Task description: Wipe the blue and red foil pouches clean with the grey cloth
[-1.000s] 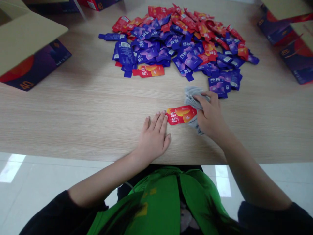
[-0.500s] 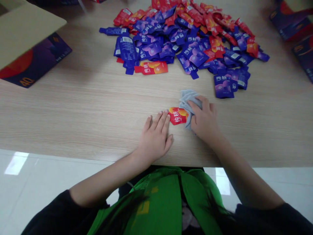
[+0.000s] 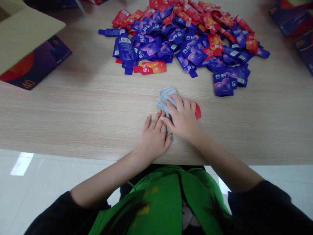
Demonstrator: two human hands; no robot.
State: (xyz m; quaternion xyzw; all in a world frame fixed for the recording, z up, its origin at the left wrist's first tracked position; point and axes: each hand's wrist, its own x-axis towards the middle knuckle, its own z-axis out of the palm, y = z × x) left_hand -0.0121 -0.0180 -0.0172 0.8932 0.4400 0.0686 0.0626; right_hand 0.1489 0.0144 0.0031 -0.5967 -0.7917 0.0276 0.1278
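My left hand lies flat on the table with its fingers spread, the fingertips at the left end of a red pouch. My right hand presses a folded grey cloth down over that pouch, its fingers on top of the cloth. Only the red right end of the pouch shows past the right hand; cloth and hand hide the rest. The two hands nearly touch.
A heap of purple pouches and red pouches lies further back on the wooden table. A purple carton with a raised flap stands at left. More cartons stand at far right.
My right hand has slid left with the cloth along the red pouch, up to my left fingers. The pouch's right end is now uncovered and its left part covered. My left hand stays in place.
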